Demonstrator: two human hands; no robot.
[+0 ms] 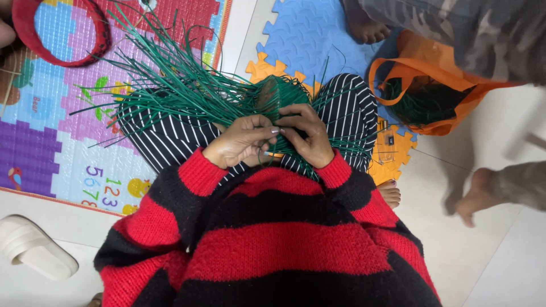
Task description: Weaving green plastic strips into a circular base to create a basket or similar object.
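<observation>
Both hands pinching: left hand & right hand fingers closed on the bundle of thin green plastic strips in lap, fanning left. Prob light, springy, slick; grip near gathered end.

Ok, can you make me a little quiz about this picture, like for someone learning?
1. True or false: both hands touch the green strips.
2. What colour is the bag on the floor? A orange, B pink, C black.
3. Fill in: the white slipper lies off the ____ mat.

Key:
1. True: the left hand and the right hand pinch the bundle on the lap.
2. A.
3. Play: it lies beside the colourful play mat.
</observation>
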